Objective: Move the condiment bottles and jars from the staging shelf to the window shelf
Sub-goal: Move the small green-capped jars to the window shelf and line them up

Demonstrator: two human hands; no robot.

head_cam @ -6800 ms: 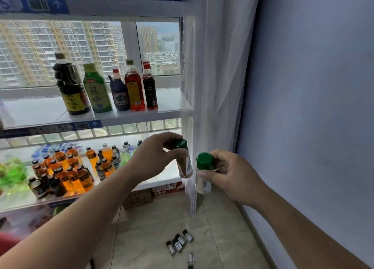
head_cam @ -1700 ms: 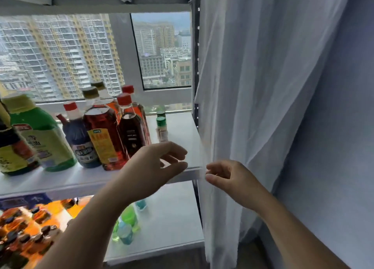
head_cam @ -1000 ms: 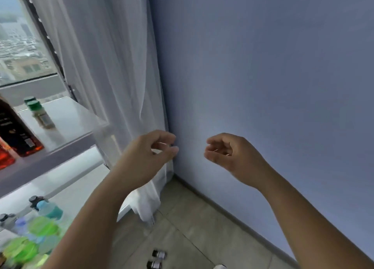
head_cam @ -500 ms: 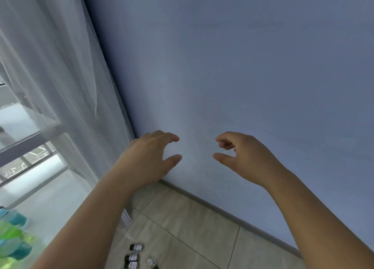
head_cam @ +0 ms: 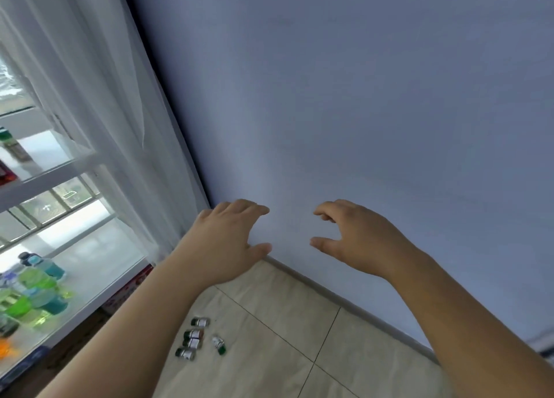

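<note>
Below, small jars (head_cam: 193, 334) (green caps, pale labels) lying on tile (head_cam: 284, 322), left hand (head_cam: 227, 241), right hand (head_cam: 359, 238) empty, spread

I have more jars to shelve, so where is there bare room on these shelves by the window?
Upper shelf: bare from the green-capped jar across to the curtain. Lower shelf: free between the drink bottles and its right end; its left part is crowded.
</note>
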